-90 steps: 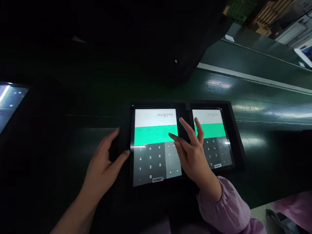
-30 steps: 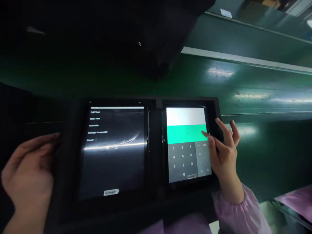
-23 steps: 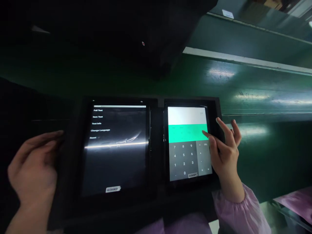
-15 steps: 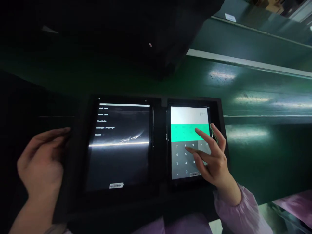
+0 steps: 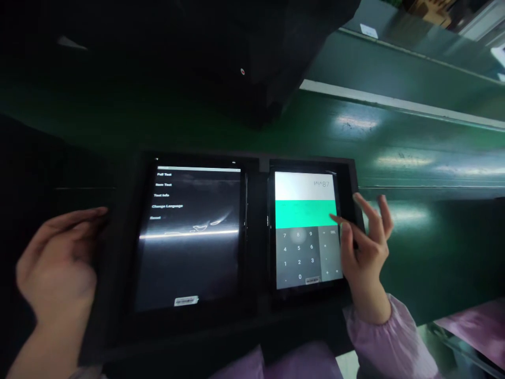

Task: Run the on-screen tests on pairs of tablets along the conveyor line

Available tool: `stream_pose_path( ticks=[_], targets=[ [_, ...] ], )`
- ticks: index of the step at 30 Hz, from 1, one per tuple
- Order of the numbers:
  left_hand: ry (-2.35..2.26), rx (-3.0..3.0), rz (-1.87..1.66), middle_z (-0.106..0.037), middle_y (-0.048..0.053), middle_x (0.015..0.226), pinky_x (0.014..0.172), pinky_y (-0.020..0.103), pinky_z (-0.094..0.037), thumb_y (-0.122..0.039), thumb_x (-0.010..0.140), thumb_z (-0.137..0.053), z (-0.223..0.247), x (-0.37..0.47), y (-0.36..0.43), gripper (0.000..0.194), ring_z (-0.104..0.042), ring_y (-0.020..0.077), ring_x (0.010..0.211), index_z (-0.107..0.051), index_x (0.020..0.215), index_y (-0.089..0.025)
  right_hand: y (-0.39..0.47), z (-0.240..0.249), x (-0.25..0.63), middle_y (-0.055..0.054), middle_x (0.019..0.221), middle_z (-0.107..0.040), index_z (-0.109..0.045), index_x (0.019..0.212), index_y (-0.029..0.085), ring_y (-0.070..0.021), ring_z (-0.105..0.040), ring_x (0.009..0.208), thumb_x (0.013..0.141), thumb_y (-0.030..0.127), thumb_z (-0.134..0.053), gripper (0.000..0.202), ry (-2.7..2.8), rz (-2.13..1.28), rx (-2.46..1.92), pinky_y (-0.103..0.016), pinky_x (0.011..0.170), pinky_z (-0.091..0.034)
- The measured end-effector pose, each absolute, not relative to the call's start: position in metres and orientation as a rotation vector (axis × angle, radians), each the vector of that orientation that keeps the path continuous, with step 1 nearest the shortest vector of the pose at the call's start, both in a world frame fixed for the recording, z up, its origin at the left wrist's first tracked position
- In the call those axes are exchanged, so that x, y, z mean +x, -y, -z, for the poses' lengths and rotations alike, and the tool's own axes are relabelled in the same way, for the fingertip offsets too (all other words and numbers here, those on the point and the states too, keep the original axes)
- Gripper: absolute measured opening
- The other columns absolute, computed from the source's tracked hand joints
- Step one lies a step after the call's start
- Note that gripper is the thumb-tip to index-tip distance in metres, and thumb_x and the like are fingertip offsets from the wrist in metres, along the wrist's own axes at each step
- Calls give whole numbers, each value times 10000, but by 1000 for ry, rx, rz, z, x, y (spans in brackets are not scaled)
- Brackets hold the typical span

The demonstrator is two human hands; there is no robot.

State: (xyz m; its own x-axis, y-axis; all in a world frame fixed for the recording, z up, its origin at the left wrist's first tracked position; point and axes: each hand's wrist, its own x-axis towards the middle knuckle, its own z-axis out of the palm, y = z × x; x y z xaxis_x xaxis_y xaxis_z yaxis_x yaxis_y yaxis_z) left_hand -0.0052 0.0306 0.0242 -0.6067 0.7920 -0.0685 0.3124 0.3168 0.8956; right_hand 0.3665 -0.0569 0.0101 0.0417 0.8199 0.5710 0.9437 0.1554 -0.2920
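Two tablets lie side by side in a black tray [image 5: 263, 164]. The left tablet [image 5: 193, 268] shows a dark menu with a bright glare line across it. On the right tablet [image 5: 299, 258] a calculator is lit, with a green band and "87" at the end of its top line. My right hand [image 5: 369, 245] is over that tablet's right edge, fingers apart, holding nothing, its index fingertip at the green band. At the tray's left side is my left hand [image 5: 63, 258], its fingers bent toward the dark edge; what they hold, if anything, is hidden in shadow.
A green work surface [image 5: 418, 231] with glare spots surrounds the tray. Dark material [image 5: 197, 63] hangs across the top. A pale rail [image 5: 394, 104] runs toward the upper right. Purple cloth [image 5: 473, 326] shows at the lower right.
My right hand has moved right, off the number keys. The calculator's top line has gained "87" at its end. The view has shifted slightly, and my left hand stays by the tray.
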Motion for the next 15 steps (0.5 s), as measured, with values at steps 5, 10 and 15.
stream_pose_path(
  ticks=[5, 10, 15],
  targets=[
    [-2152, 920, -1162, -606, 23, 822, 1097, 494, -551, -342, 529, -653, -30, 2, -35, 206, -660, 313, 1114, -580, 677, -217, 55, -3, 376, -32, 1544, -597, -838, 1065, 284, -445, -344, 1580, 1039, 208, -613, 240, 1708, 300, -1776, -755, 1190, -412],
    [-2113, 763, -1337, -601, 24, 846, 1161, 525, -493, -334, 466, -647, -24, 3, -37, 238, -643, 320, 1108, -574, 664, -224, 55, -7, 369, -3, 1646, -492, -823, 1129, 295, -438, -258, 1617, 1039, 180, -593, 272, 1828, 202, -1727, -739, 1204, -403],
    [-2077, 924, -1196, -634, 18, 813, 1145, 534, -529, -324, 552, -694, -28, -7, -32, 205, -682, 329, 1134, -585, 695, -225, 55, -7, 370, -8, 1627, -519, -818, 1139, 294, -424, -251, 1621, 1031, 154, -599, 281, 1822, 199, -1718, -732, 1211, -398]
  ],
)
